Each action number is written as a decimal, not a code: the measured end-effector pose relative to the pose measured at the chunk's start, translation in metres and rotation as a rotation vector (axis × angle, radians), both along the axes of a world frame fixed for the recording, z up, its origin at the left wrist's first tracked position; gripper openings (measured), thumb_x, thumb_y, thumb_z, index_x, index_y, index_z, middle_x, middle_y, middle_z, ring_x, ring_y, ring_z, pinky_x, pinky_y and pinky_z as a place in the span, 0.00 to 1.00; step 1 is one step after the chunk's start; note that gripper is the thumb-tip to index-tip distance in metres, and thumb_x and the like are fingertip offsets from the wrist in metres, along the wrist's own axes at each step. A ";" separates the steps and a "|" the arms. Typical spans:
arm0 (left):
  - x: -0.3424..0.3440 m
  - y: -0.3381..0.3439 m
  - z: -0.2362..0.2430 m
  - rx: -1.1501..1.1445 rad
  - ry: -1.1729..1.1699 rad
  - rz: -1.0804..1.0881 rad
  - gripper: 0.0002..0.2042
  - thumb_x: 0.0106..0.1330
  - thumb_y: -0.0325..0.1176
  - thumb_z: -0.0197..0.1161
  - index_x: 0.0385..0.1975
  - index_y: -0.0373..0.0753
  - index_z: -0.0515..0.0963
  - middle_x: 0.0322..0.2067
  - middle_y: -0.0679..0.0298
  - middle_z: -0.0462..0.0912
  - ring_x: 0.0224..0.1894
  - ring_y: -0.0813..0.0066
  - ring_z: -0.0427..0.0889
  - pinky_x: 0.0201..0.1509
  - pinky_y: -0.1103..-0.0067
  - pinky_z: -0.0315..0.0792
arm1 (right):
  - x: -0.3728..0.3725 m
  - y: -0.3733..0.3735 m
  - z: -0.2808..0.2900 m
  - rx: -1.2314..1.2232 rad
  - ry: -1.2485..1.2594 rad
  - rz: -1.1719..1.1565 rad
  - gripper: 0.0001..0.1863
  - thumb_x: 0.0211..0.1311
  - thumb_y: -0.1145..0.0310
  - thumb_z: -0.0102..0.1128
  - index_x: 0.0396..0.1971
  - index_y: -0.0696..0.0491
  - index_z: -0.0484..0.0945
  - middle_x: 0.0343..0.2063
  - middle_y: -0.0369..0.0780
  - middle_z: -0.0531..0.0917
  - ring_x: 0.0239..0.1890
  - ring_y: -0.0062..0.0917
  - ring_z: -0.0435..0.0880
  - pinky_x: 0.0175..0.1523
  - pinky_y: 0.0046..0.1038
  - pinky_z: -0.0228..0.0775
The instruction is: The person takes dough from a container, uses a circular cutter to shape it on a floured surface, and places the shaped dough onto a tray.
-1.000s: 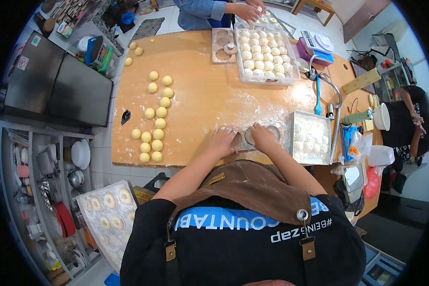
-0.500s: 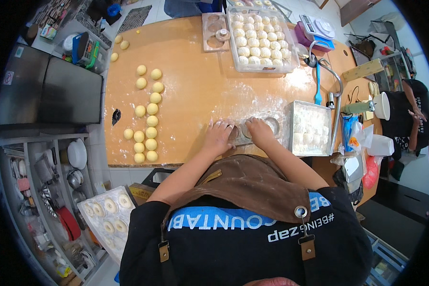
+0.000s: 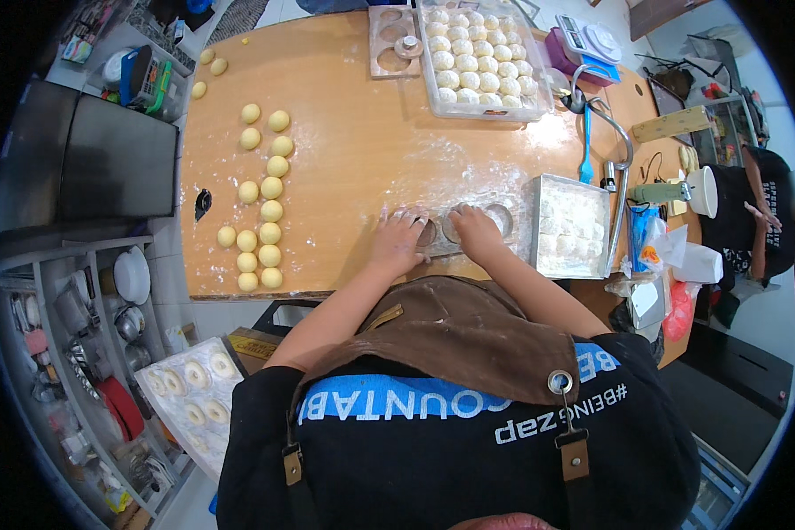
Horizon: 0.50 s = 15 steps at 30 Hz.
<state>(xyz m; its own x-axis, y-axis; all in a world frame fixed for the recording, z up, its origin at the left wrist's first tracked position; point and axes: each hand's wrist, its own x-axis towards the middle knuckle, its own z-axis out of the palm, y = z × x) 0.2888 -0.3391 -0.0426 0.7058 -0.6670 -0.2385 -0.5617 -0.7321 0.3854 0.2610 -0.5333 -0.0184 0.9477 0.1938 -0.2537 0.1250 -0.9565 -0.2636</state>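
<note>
Floured, flat greyish board with round wells (image 3: 439,243) lies on the tan wooden tabletop (image 3: 353,132), left hand (image 3: 398,240) and right hand (image 3: 476,233) over it, presumably steadying it; whether either grips, I cannot tell.

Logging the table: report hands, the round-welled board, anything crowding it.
Left hand at left end of round-welled board, right hand right of centre. Board floury, flat on wooden table. Metal tray of dough balls close right.

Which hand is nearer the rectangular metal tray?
Right. The right hand is left of the metal tray; the left hand is farther left, beyond the right one.
</note>
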 end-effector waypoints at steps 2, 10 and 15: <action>0.000 -0.001 -0.002 -0.011 -0.023 -0.003 0.37 0.46 0.49 0.70 0.58 0.43 0.65 0.62 0.61 0.62 0.64 0.61 0.59 0.69 0.57 0.44 | 0.002 -0.003 0.000 -0.024 0.042 0.013 0.11 0.49 0.78 0.53 0.36 0.53 0.73 0.36 0.45 0.75 0.43 0.39 0.76 0.44 0.37 0.72; -0.001 -0.001 0.002 0.063 -0.007 0.011 0.38 0.45 0.50 0.70 0.58 0.45 0.65 0.62 0.62 0.63 0.64 0.63 0.60 0.68 0.55 0.45 | 0.016 -0.023 0.056 0.062 -0.047 -0.066 0.20 0.43 0.73 0.61 0.42 0.54 0.75 0.41 0.45 0.76 0.46 0.38 0.76 0.49 0.34 0.71; -0.005 0.000 0.004 0.012 -0.048 0.027 0.37 0.45 0.49 0.70 0.58 0.46 0.65 0.60 0.64 0.65 0.63 0.65 0.61 0.68 0.54 0.46 | 0.012 -0.028 0.042 0.002 0.015 -0.073 0.20 0.45 0.74 0.59 0.43 0.50 0.74 0.39 0.45 0.76 0.45 0.38 0.77 0.48 0.35 0.72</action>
<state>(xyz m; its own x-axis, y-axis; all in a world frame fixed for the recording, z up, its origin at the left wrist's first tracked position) 0.2842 -0.3394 -0.0386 0.7344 -0.6449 -0.2113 -0.5594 -0.7516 0.3496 0.2728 -0.5614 0.0233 0.9553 0.1250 -0.2678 0.0511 -0.9624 -0.2669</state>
